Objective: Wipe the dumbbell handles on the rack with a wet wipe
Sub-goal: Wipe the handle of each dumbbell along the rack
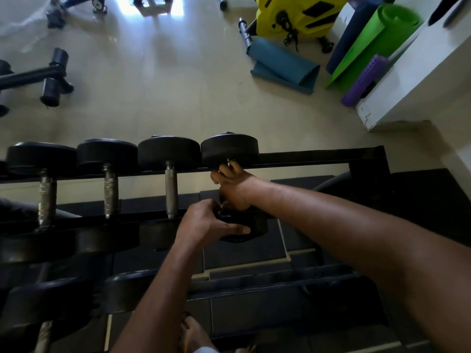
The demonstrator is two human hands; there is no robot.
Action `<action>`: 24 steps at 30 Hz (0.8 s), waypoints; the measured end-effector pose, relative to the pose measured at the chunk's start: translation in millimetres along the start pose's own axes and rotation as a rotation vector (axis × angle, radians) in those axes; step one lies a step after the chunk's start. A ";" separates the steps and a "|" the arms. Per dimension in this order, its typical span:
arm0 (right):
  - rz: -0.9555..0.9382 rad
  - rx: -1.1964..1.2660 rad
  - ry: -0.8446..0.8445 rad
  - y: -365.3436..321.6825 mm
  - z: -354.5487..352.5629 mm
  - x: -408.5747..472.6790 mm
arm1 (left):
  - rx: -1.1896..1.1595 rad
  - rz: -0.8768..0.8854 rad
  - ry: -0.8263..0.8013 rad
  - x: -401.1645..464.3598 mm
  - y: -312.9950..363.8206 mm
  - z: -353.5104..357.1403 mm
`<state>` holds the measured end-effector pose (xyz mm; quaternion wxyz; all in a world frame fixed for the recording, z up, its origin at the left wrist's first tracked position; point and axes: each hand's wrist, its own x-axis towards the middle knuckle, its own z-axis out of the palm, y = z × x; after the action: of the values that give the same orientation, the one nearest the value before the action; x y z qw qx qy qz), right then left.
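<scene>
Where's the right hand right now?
In the head view, the right hand is wrapped round the handle of the rightmost dumbbell on the top rack rail, just above the left hand.

Open gaps separate the three bare dumbbell handles; both rack rails bound them.
</scene>
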<state>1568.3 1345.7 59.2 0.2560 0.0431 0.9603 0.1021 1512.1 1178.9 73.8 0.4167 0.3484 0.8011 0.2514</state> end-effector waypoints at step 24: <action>0.384 1.269 0.020 24.0 58.9 -56.3 | 0.005 0.005 0.060 3.0 -10.9 -0.3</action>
<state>1647.2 1371.8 41.6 0.1494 0.3548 0.8117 -0.4392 1506.8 1174.3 64.9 0.3908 0.3438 0.8130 0.2609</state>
